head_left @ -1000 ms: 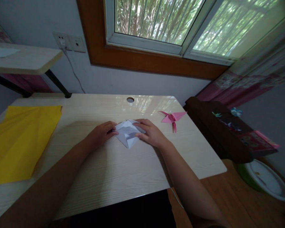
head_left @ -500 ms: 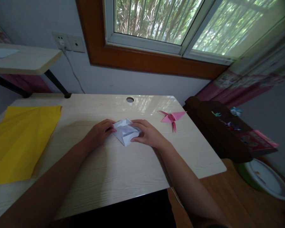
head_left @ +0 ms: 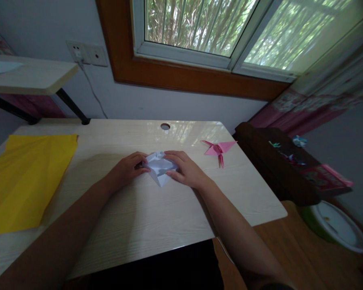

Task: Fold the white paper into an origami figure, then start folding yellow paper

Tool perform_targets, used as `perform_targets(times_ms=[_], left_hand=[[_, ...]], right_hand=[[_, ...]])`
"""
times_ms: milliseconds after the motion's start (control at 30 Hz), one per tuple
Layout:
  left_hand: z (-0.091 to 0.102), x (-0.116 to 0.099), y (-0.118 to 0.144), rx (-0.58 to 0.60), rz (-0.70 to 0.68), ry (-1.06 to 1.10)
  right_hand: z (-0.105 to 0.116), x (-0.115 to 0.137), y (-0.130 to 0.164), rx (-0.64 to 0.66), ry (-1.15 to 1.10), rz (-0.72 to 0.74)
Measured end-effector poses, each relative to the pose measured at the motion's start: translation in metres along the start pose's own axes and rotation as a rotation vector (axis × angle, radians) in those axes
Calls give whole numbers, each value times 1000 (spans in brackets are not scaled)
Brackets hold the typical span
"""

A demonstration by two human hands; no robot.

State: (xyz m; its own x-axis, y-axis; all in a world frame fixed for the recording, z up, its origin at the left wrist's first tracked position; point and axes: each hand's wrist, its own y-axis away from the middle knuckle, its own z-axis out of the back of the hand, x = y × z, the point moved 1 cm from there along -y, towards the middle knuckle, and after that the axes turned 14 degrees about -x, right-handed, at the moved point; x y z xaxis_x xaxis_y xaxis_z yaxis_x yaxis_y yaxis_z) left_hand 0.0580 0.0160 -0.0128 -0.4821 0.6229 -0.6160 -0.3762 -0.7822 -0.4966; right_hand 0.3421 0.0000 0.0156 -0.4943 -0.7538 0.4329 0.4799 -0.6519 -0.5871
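A small folded piece of white paper [head_left: 159, 166] is held between my two hands above the middle of the desk. My left hand [head_left: 129, 168] pinches its left corner between thumb and fingers. On the other side, my right hand [head_left: 185, 167] grips the right edge, fingers along the back and thumb at the front. The paper has a hollow in the middle and a pointed flap toward me. My fingers hide both its side ends. To the right lies a pink origami crane [head_left: 219, 150], apart from my hands.
A large yellow sheet [head_left: 30, 181] covers the left of the pale desk [head_left: 169, 217]. A raised shelf [head_left: 33, 76] with black legs stands at the back left. A round cable hole [head_left: 165, 126] is near the back edge. Past the right edge are brown furniture [head_left: 266, 161] and a basin [head_left: 335, 225].
The white paper's sides have been pressed inward, so its middle gapes more and its front flap narrows to a point. Both hands keep their hold and have hardly moved.
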Motion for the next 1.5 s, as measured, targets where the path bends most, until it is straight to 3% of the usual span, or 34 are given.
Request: perform_targets(times_ms=[167, 467, 767, 933, 1500], left_hand=[[0, -2, -1, 6, 15, -7], [0, -1, -2, -13, 71, -34], [2, 4, -2, -36, 70, -68], [3, 4, -2, -34, 77, -52], [11, 9, -3, -32, 87, -58]], right_hand=[[-3, 0, 0, -23, 4, 46], [-3, -4, 2, -101, -66, 5], [5, 21, -5, 43, 99, 173], [5, 21, -4, 103, 107, 130], [0, 6, 1, 48, 12, 78]])
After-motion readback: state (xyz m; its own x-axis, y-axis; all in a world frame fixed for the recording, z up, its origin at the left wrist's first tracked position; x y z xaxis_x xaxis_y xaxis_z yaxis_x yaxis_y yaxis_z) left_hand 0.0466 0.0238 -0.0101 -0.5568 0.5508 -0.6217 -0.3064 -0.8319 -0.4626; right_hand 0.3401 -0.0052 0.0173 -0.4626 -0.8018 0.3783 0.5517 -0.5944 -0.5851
